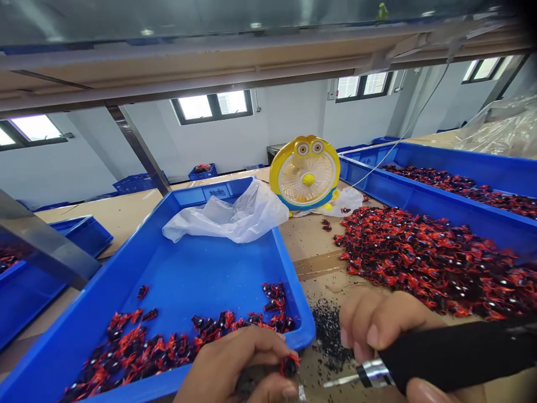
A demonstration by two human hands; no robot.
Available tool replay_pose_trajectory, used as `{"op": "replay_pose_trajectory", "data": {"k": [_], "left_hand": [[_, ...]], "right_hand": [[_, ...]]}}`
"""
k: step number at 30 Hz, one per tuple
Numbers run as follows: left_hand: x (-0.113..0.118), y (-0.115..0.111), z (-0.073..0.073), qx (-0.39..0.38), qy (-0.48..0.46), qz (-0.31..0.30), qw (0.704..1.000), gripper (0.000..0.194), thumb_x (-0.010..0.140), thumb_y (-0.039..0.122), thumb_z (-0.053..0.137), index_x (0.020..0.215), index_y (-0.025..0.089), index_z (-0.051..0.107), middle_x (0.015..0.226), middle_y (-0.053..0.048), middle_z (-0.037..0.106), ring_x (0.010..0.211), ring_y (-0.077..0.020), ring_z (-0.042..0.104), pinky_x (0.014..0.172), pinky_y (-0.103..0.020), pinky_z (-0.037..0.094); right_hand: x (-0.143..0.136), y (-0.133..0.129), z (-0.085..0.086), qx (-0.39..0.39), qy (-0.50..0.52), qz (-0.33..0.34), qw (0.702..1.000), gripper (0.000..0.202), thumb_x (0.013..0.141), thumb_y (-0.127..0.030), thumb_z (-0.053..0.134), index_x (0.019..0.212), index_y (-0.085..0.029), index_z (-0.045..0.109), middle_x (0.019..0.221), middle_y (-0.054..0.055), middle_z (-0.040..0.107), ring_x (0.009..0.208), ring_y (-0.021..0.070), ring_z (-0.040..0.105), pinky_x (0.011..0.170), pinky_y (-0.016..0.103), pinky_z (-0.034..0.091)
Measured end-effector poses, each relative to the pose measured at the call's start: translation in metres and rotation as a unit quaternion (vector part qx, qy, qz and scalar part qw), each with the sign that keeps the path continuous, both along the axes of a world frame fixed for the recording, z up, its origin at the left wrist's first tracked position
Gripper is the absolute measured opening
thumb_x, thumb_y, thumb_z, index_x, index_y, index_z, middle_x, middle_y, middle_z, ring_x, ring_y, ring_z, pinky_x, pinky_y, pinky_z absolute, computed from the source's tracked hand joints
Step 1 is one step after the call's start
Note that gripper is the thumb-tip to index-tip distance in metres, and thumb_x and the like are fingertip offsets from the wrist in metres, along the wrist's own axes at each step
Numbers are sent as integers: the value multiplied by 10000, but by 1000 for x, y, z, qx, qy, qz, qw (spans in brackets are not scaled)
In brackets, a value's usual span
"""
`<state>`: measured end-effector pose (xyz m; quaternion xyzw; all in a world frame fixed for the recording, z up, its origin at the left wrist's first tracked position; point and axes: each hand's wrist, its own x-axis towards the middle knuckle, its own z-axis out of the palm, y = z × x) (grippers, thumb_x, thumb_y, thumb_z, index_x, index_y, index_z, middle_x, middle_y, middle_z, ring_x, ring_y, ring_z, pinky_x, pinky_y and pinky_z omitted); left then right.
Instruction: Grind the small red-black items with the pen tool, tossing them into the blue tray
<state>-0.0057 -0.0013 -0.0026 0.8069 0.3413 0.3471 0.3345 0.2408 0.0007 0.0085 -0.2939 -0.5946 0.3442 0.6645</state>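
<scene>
- My left hand pinches a small black-and-red part between thumb and fingers, near the blue tray's corner.
- It looks light, its red strands probably soft; I'd hold the stiffer-looking black body.
- My right hand grips a black-handled tool, likely heavier.

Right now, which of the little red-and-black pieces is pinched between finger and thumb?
The piece at the left hand's fingertips, its dark round end facing the camera; most others lie loose in blue trays or on the table.
</scene>
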Motion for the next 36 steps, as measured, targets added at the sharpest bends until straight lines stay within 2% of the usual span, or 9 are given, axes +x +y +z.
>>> {"op": "replay_pose_trajectory", "data": {"k": [3, 6, 10, 14, 18, 24, 28, 31, 36], "left_hand": [[2, -1, 0, 19, 5, 15, 1000, 287, 947, 266, 875, 1182, 322, 721, 1051, 48, 862, 886, -123, 855, 843, -126, 652], [3, -1, 1, 50, 22, 24, 998, 300, 919, 300, 904, 1150, 321, 714, 1019, 71, 862, 901, -114, 847, 859, -111, 627], [4, 1, 3, 79, 29, 21, 996, 218, 958, 361, 861, 1105, 299, 713, 967, 66, 858, 875, -111, 846, 845, -105, 624], [6, 0, 5, 107, 14, 32, 994, 189, 968, 336, 848, 1093, 278, 720, 987, 50, 863, 825, -88, 846, 812, -66, 616], [8, -2, 7, 106, 24, 32, 994, 203, 955, 264, 850, 1116, 273, 727, 1007, 53, 865, 834, -75, 840, 825, -50, 604], [6, -1, 7, 144, 38, 32, 988, 174, 959, 264, 846, 1095, 254, 739, 967, 46, 874, 880, -88, 849, 883, -59, 600], [7, 0, 7, 151, 50, 34, 987, 184, 958, 269, 846, 1108, 255, 741, 969, 46, 881, 872, -91, 857, 864, -56, 613], [7, 0, 10, 162, 55, 43, 984, 173, 960, 269, 841, 1100, 257, 740, 977, 44, 887, 870, -93, 863, 863, -54, 614], [7, -2, 13, 167, 65, 42, 983, 177, 959, 244, 832, 1105, 263, 734, 986, 44, 894, 922, -107, 865, 899, -66, 612]], "right_hand": [[1, -4, -11, 19, 29, 14, 999, 325, 861, -581, 831, 908, -285, 704, 673, 27, 636, 657, 264, 669, 592, 378, 580], [-1, -3, -16, 39, 51, 40, 997, 263, 941, -543, 752, 925, -286, 704, 680, 5, 621, 643, 218, 640, 599, 333, 564], [-5, -1, -19, 27, 22, 55, 998, 161, 1000, -426, 743, 1038, -271, 724, 874, 29, 756, 857, 222, 780, 810, 321, 667], [-5, -6, -29, -1, -14, 106, 994, 144, 1058, -414, 678, 1154, -307, 676, 1058, 18, 784, 1054, 214, 800, 964, 310, 651], [-4, -9, -34, -16, -29, 126, 991, 144, 1072, -395, 662, 1199, -329, 645, 1098, 10, 776, 1060, 205, 799, 949, 306, 648], [-6, -8, -31, -9, -57, 108, 992, 144, 1046, -357, 692, 1182, -332, 652, 1076, 20, 775, 1010, 224, 807, 909, 337, 660], [-7, -9, -29, 0, -80, 92, 993, 193, 994, -301, 730, 1171, -332, 661, 1058, 11, 776, 981, 220, 813, 870, 318, 667], [-8, -9, -28, -1, -86, 77, 993, 155, 1016, -369, 714, 1155, -322, 662, 1038, 14, 787, 970, 209, 811, 864, 301, 653], [-9, -6, -27, -16, -56, 107, 993, 151, 1021, -453, 712, 1080, -316, 688, 997, 1, 803, 960, 211, 818, 880, 314, 639]]}}
